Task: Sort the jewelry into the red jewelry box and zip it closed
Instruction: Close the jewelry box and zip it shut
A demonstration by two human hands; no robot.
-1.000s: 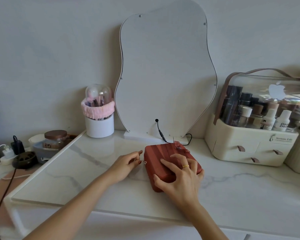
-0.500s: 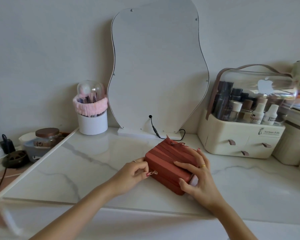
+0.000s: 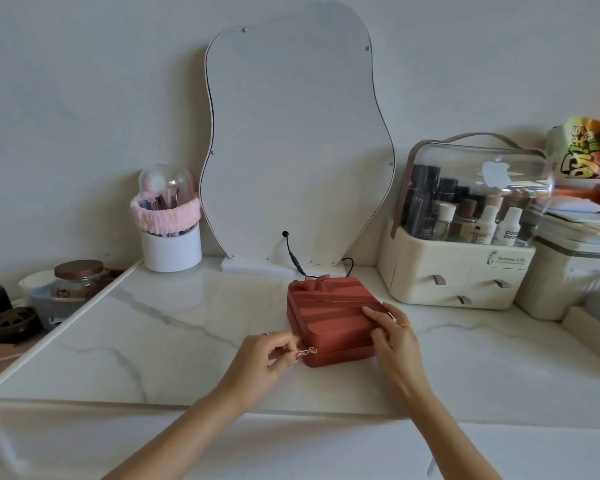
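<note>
two hands work at the red jewelry box (image 3: 329,317), which sits lid down on the white marble tabletop (image 3: 174,327), just in front of the base of a wavy-edged mirror (image 3: 298,143). the box has a small bow at its far edge, and its near left corner faces the left hand.

the left hand (image 3: 260,362) lies beside that corner, its thumb and forefinger pinching the small gold zipper pull (image 3: 308,351) at the seam between lid and base; the other fingers are curled under the palm. the right hand (image 3: 394,336) rests on the near right part of the box, fingers (image 3: 373,313) spread and laid flat across the lid, the thumb against the front side. a gold ring (image 3: 406,326) shows on one finger of that hand.

whether the zip is fully run round the far side of the box cannot be told from here.

left of the mirror stands a white brush holder (image 3: 170,245) with a clear dome and a pink band round it. right of the box, near but apart from it, is a cream cosmetics organizer (image 3: 454,271) with small drawers and a clear lid over bottles. off the left edge of the tabletop sits a glass jar (image 3: 78,278) with a brown lid.
</note>
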